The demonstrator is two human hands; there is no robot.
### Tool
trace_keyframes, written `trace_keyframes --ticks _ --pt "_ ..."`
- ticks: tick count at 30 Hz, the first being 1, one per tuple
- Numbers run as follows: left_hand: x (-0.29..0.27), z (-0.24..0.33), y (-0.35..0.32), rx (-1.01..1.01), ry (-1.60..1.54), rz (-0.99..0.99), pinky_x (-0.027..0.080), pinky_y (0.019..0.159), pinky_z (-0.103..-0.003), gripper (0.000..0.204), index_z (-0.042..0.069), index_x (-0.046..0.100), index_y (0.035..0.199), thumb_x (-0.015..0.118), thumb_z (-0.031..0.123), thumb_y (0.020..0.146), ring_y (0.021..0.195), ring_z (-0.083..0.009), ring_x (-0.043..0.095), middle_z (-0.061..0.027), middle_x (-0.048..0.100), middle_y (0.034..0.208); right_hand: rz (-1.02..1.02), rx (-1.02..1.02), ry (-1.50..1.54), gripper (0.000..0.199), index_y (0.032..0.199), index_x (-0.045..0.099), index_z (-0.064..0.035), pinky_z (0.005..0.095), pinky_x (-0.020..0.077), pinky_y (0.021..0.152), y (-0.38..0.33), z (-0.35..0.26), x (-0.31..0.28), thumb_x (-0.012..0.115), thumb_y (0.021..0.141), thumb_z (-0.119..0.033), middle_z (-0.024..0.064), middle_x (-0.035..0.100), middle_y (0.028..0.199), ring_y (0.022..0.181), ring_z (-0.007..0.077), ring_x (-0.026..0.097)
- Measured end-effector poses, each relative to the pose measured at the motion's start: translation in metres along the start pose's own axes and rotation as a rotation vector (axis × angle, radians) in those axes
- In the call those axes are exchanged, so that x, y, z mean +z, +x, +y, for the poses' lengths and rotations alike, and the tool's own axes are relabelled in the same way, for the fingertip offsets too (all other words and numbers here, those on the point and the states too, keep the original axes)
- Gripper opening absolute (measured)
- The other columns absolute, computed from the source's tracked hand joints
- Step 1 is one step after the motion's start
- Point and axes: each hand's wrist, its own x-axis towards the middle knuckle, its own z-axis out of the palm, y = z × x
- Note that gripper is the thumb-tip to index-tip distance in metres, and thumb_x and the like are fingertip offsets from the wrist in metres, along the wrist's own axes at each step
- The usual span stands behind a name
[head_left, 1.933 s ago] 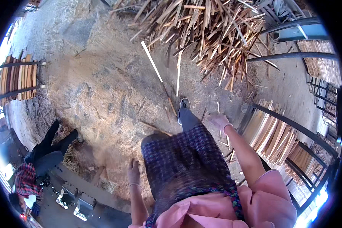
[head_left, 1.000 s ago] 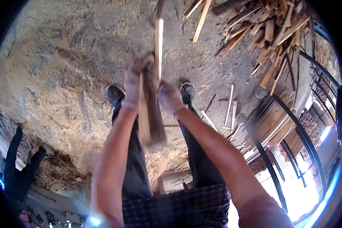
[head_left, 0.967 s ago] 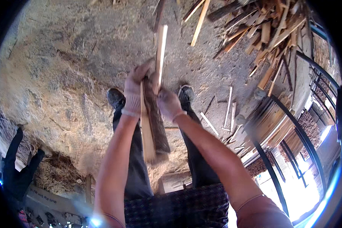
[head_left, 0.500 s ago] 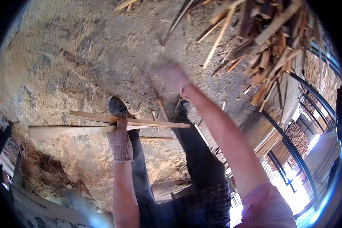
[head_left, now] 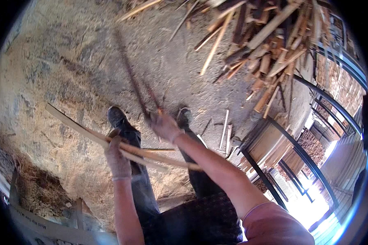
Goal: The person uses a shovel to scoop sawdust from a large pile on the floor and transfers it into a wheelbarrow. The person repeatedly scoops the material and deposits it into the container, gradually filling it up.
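Note:
My left hand (head_left: 117,154), in a knitted glove, is closed around pale wooden strips (head_left: 75,127). They cross in the grip and slant from upper left to lower right, over my legs. My right hand (head_left: 166,127), also gloved and a little blurred, closes on a long dark wooden stick (head_left: 131,75) that points up and away to the left. A shorter reddish stick (head_left: 152,94) shows just beyond the right fingers; whether they touch it I cannot tell. The lower end of the dark stick is hidden by the hand.
A heap of split wood strips (head_left: 270,53) lies at the far right. Loose strips (head_left: 225,128) are on the dusty ground right of my shoes (head_left: 117,116). Dark metal rails (head_left: 298,151) and stacked boards (head_left: 270,141) stand at the right. A metal beam (head_left: 49,228) runs along the lower left.
My right hand has drawn back toward me with the dark stick, which now points up-left. The strips in my left hand have tilted, left ends higher. The whole view has shifted slightly.

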Motion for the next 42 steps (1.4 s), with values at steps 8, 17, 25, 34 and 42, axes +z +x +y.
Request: trace_keyframes --ticks 8,17,25,34,42 --pt "0.058 0.048 -0.157 0.057 0.023 -0.292 0.050 0.071 -0.024 0.044 0.004 0.065 0.124 0.076 0.031 0.091 0.084 -0.0098 0.058 0.0007 0.059 0.093 -0.170 -0.008 0.400 0.073 0.137 0.049 -0.0012 0.0468 0.0537 0.081 -0.248 -0.104 -0.079 0.067 0.090 -0.054 0.0273 0.069 0.104 0.097 0.0426 0.068" --pt "0.201 0.088 -0.402 0.708 0.457 -0.857 0.050 0.100 -0.038 0.085 0.000 0.034 0.153 0.076 0.010 0.081 0.113 -0.0248 0.060 -0.0167 0.058 0.130 0.576 0.085 0.754 0.043 0.117 0.063 -0.0069 0.0400 0.0549 0.072 -0.427 -0.107 -0.203 0.078 0.088 -0.036 0.0154 0.071 0.088 0.082 0.0251 0.071" --pt "0.090 0.082 -0.413 0.603 0.492 -0.683 0.048 0.102 -0.036 0.078 0.003 0.030 0.158 0.067 0.003 0.089 0.124 -0.0254 0.056 -0.0175 0.050 0.147 0.936 0.169 0.808 0.060 0.134 0.052 0.0057 0.0421 0.0515 0.105 -0.482 -0.098 -0.505 0.071 0.094 -0.034 0.0240 0.063 0.129 0.120 0.0294 0.062" --pt "-0.233 0.028 -0.292 0.249 0.978 0.080 0.053 0.084 -0.038 0.070 -0.005 0.049 0.143 0.070 0.031 0.086 0.095 -0.0263 0.069 -0.0152 0.072 0.097 0.672 0.302 -0.092 0.043 0.136 0.063 -0.0140 0.0435 0.0447 0.106 -0.397 -0.010 -0.427 0.057 0.096 -0.029 0.0207 0.056 0.142 0.129 0.0375 0.055" --pt "-0.334 0.021 -0.212 0.159 1.127 0.080 0.053 0.088 -0.039 0.072 -0.005 0.051 0.142 0.071 0.034 0.085 0.104 -0.0306 0.068 -0.0208 0.072 0.108 0.181 0.110 -0.326 0.039 0.132 0.064 -0.0111 0.0456 0.0492 0.094 -0.383 -0.061 -0.208 0.054 0.099 -0.029 0.0207 0.064 0.125 0.113 0.0387 0.062"
